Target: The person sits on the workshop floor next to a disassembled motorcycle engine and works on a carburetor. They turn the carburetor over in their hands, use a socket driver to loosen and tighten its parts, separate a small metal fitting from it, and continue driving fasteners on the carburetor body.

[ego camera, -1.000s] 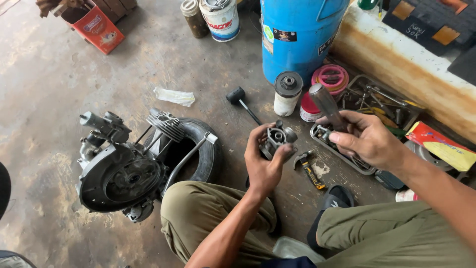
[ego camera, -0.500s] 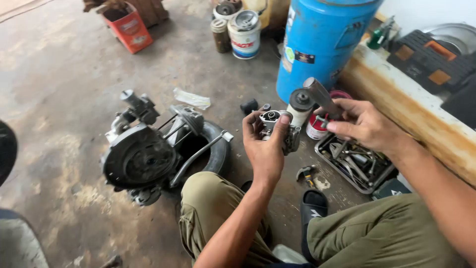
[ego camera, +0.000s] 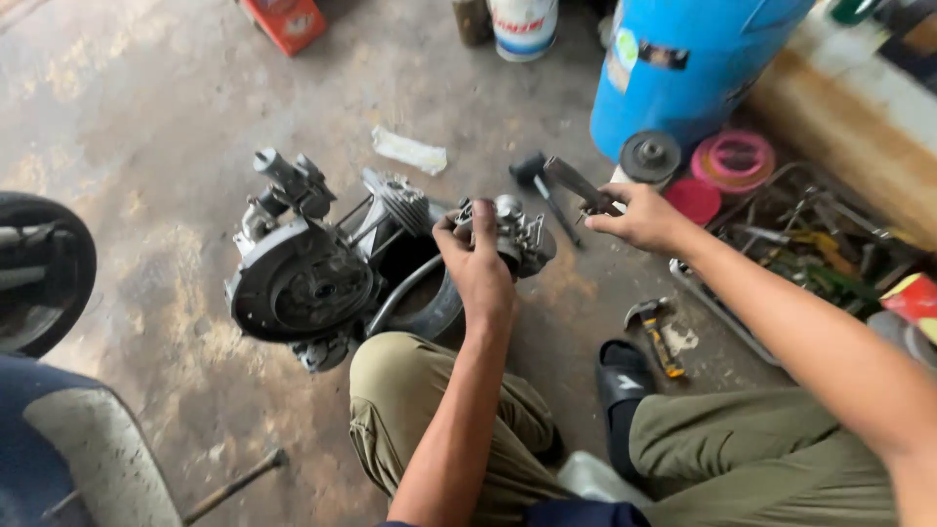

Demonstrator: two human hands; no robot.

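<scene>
Carburetor sits clamped in my left hand, held up over the floor just right of the engine. My right hand has its grip closed on a flat tool, long axis slanting up-left, close beside the carburetor's right side.

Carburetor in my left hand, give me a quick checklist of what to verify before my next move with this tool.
1. Left hand has a firm grip on the carburetor: ok, fingers wrap it, held above the floor.
2. Right hand holds the metal tool: ok, gripped at one end.
3. Tool tip seated on the carburetor: not ok, the two are apart.
4. Engine out of the way: ok, it lies on the floor to the left.
5. Hammer within reach: ok, on the floor by the sandal.
6. Loose small parts on the carburetor: cannot tell.
</scene>
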